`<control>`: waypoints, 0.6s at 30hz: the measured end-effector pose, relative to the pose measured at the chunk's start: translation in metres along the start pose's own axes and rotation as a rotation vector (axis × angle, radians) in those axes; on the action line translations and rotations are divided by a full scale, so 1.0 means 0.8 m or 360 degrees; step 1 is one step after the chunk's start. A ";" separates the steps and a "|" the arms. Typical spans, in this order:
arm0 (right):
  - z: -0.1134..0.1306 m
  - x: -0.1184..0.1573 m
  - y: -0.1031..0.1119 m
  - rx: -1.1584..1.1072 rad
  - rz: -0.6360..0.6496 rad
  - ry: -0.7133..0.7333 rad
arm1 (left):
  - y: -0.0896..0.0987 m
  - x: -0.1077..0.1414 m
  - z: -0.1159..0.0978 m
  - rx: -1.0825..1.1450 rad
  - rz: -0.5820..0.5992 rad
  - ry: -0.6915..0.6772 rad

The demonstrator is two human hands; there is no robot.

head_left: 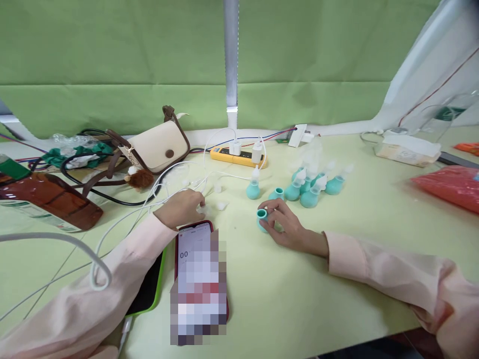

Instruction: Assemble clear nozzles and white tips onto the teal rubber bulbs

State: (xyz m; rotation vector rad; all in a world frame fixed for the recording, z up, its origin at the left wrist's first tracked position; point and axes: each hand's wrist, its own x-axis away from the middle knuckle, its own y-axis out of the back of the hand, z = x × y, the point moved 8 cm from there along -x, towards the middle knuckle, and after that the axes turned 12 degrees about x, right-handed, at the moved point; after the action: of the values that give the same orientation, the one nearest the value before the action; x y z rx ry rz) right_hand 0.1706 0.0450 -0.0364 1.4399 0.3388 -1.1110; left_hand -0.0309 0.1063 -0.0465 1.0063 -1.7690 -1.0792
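Between the thumb and fingers of my right hand (286, 227) is a teal rubber bulb (262, 214), its round open mouth tilted up toward me. Just behind it stands another open teal bulb (277, 193), partly covered by my fingers. My left hand (183, 207) is pinched low over the table, with a clear plastic nozzle (204, 211) at its fingertips, partly hidden. Close by lie a loose nozzle (222, 205) and a small clear piece (217, 188). One bulb fitted with a nozzle (253, 188) stands alone; several more fitted bulbs (309, 196) cluster to the right.
A phone (194, 259) showing a timer lies before my left hand; a green-cased phone (147, 289) is under my left sleeve. White cables run past a yellow power strip (235, 157). A cream handbag (157, 147), brown bottle (48, 199) and red package (449, 184) sit farther out.
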 end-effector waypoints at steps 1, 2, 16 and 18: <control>-0.001 0.000 0.000 -0.0007 -0.0006 -0.0003 | 0.002 0.001 -0.005 0.0035 -0.0007 -0.0008; -0.002 0.000 0.001 -0.0015 -0.0015 -0.0010 | 0.005 0.002 -0.011 0.0083 -0.0011 -0.0023; 0.016 -0.007 0.022 0.0070 -0.0176 0.0172 | 0.001 0.037 -0.099 0.1367 0.0201 -0.0256; 0.030 -0.016 0.038 0.0126 -0.0269 0.0238 | -0.007 0.042 -0.107 0.1540 0.0317 -0.0229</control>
State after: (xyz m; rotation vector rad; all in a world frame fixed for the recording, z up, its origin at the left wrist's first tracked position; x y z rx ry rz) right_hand 0.1773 0.0220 -0.0034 1.5915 0.5357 -1.1651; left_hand 0.0365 0.0501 -0.0177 1.2617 -2.5099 -0.1111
